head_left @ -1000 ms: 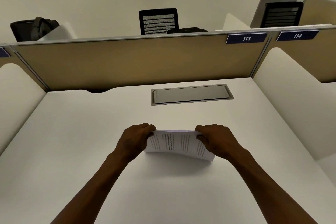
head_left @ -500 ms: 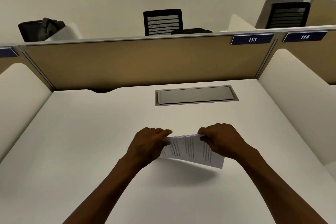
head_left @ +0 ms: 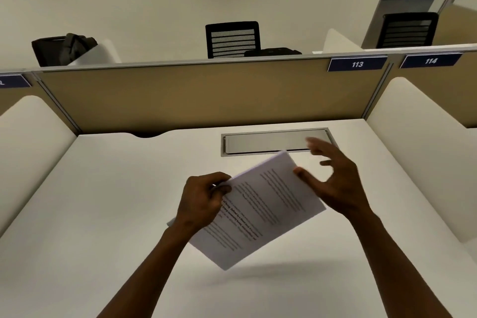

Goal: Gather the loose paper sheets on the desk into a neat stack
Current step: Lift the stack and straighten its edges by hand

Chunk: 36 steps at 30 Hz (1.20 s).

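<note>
— The worktop (head_left: 103, 214) looks bare of loose sheets; the paper stack (head_left: 260, 212) hangs tilted above it, not resting on it.

— Held how?

— Only the left hand (head_left: 204, 201) has its grip clamped on the stack's left edge. The right hand (head_left: 335, 183) is spread apart — thumb just touching the far edge.

— Risk?

— One-sided pinch. I'd judge the sheets could fan or slide out of line before they're set down.
</note>
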Each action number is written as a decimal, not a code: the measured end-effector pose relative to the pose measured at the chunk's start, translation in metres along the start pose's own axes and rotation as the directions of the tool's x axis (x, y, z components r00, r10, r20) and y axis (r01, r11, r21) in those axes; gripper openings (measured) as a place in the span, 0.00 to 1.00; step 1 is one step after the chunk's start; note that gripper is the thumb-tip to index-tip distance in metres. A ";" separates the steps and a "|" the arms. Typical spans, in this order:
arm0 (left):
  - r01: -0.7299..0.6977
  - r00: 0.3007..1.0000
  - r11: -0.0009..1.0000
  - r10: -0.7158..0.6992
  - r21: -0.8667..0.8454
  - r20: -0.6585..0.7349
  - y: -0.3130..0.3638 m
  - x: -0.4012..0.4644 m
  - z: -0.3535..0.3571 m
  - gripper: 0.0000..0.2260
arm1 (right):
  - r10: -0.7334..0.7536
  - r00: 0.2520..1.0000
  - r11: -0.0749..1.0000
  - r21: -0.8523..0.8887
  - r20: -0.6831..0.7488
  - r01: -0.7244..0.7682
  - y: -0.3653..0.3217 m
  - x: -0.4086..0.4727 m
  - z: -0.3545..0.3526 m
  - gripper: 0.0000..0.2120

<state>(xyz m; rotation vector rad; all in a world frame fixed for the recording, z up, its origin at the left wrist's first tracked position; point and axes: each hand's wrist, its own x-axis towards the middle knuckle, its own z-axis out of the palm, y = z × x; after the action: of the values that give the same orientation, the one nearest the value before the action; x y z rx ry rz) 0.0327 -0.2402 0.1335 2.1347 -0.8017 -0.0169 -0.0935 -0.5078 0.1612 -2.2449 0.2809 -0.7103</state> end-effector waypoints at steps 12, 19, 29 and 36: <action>0.424 0.828 0.581 -0.559 -0.695 0.039 -0.009 -0.020 -0.002 0.06 | 0.449 0.849 0.449 0.752 0.278 -0.483 -0.007 -0.071 0.059 0.17; 0.430 0.781 0.539 -0.625 -0.724 -0.002 -0.013 -0.036 0.001 0.13 | 0.493 0.850 0.581 0.658 0.185 -0.480 -0.022 -0.059 0.082 0.10; 0.428 0.748 0.658 -0.643 -0.620 -0.167 -0.032 -0.053 -0.034 0.16 | 0.426 0.871 0.670 0.561 0.245 -0.485 -0.047 -0.038 0.132 0.11; 0.457 0.684 0.689 -0.676 -0.563 -0.272 -0.053 -0.066 -0.065 0.19 | 0.414 0.859 0.657 0.554 0.303 -0.512 -0.067 -0.031 0.172 0.11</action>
<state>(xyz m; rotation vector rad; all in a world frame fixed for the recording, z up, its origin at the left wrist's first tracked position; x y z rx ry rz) 0.0271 -0.1344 0.1214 1.7366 0.2007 -0.0274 -0.0221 -0.3456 0.0994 -1.4802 0.4547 -0.2796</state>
